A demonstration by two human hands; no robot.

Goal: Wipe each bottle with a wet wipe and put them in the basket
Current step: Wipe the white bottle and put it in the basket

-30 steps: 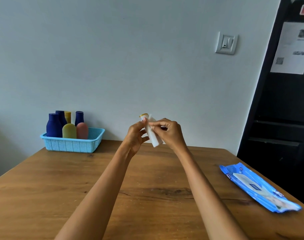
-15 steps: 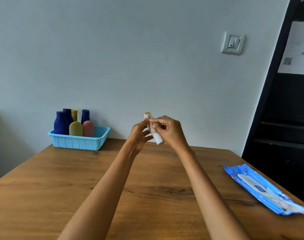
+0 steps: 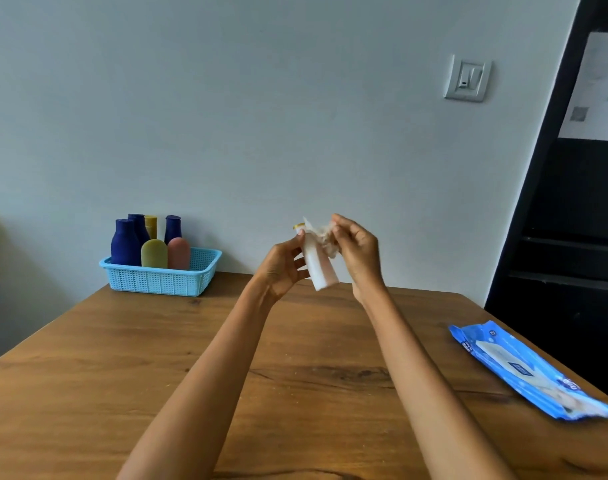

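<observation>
My left hand (image 3: 282, 267) holds a small white bottle (image 3: 319, 268) with a yellow cap, tilted, in the air above the far middle of the table. My right hand (image 3: 358, 250) pinches a crumpled wet wipe (image 3: 324, 235) against the bottle's upper part. A light blue basket (image 3: 164, 280) stands at the far left of the table by the wall. It holds several bottles: dark blue ones (image 3: 124, 242), an olive one (image 3: 154, 253) and a pink one (image 3: 179, 252).
A blue pack of wet wipes (image 3: 527, 370) lies flat near the right edge of the wooden table (image 3: 122, 368). A dark shelf unit (image 3: 572, 237) stands to the right, and a wall switch (image 3: 467, 77) is above.
My right hand has lifted and opened off the bottle's body, so more of the white bottle and the crumpled wipe now show. The camera view has shifted slightly to the left.
</observation>
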